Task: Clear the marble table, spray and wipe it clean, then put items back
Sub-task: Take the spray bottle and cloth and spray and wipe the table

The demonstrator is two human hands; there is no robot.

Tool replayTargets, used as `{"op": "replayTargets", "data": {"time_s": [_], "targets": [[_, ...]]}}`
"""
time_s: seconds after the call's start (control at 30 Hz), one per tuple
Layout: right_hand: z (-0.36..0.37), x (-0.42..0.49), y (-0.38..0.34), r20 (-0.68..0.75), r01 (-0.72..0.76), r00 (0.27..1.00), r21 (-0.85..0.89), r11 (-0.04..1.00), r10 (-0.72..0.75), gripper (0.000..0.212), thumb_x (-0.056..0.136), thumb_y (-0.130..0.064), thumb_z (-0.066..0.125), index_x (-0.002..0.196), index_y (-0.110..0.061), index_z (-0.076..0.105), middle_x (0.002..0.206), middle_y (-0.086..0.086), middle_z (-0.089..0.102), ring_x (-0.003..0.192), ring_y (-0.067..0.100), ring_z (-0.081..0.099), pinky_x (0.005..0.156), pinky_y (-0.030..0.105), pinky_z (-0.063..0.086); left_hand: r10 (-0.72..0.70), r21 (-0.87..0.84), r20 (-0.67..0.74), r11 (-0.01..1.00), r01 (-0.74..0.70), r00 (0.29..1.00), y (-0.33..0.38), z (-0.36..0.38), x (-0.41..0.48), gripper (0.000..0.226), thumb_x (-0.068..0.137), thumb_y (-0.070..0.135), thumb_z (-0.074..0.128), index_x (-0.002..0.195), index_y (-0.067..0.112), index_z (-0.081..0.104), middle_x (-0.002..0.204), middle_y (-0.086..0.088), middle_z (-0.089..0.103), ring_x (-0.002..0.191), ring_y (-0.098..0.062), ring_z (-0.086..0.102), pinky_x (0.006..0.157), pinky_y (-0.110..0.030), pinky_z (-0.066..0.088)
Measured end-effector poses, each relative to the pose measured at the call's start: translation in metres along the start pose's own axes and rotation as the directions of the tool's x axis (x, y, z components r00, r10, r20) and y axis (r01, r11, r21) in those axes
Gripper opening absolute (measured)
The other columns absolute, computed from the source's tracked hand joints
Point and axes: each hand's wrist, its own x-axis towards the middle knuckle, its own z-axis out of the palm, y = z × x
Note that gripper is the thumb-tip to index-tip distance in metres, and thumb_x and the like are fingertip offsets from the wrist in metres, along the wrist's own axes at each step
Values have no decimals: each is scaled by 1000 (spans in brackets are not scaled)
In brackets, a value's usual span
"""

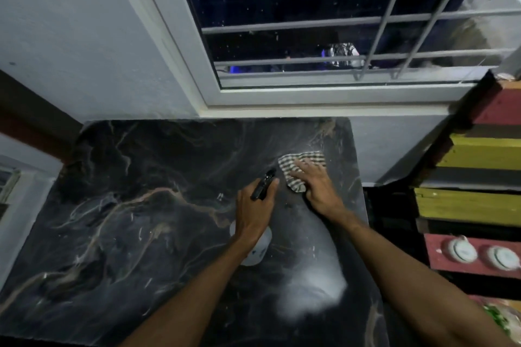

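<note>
- Nearest the onlooker, well behind both hands, a pale hazy patch (313,293) lies on the dark marble desk (118,234). It may be spray mist or a light reflection; which one cannot be told.
- Left hand (253,211): its fingers (272,184) are closed round the black head of a spray bottle (263,184). The white body of the bottle shows below the wrist. The nozzle points away from the person, toward the cloth.
- Right hand (315,186): just to the right of the left hand, and apart from it. The fingers (303,167) are spread flat, pressing down on a checked cloth (301,167) that rests on the desk.
- The cloth lies under and ahead of the right fingers, near the far right corner of the desk.
- No other item stands on the visible desk, so clearing appears complete.
- Step in hand, by judgement: spray and wipe, at the far right area.
- Next move likely calls for firm sweeping passes leftward over the untouched marble, with fresh spray as needed.
- Beyond the fingers: a barred window (310,22).
- Right of the desk: coloured shelves (473,155).
</note>
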Motion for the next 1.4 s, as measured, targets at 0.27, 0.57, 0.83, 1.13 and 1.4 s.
{"op": "replayTargets", "data": {"time_s": [0.27,0.57,0.83,1.13,1.4], "targets": [[24,68,-16,77,103,992,24,994,-105,63,77,-16,38,137,-16,57,155,7,42,145,33,33,120,52,20,39,-31,-111,999,-42,993,4,-7,47,36,97,32,69,71,9,67,61,-3,67,57,-10,63,58,-28,51],[1,122,10,127,142,984,-106,984,-128,68,75,-15,35,140,-17,55,160,6,31,149,29,22,122,49,10,71,-31,-122,997,-75,990,-4,7,70,39,96,31,70,65,8,62,56,-2,61,55,-16,61,54,-26,46],[-54,73,64,-213,-316,933,-99,944,290,68,69,-1,48,134,-16,59,155,15,39,143,39,33,118,55,24,60,-84,-76,994,-66,995,6,13,47,43,97,26,68,63,2,59,56,-14,59,50,-20,55,51,-28,42],[-17,-42,7,-106,-220,969,30,975,222,58,77,-11,39,130,-7,62,151,17,45,141,39,38,120,46,22,-20,-89,-43,996,16,999,9,-18,-26,40,98,35,66,61,28,55,52,8,57,51,-7,57,52,-28,45],[27,-70,-62,-173,-354,911,135,925,374,62,64,-5,42,120,-4,68,140,25,54,131,46,46,117,52,27,-226,-59,-55,973,222,973,-42,-74,-99,53,96,43,67,52,22,47,45,7,44,44,-10,44,50,-32,37]]}}
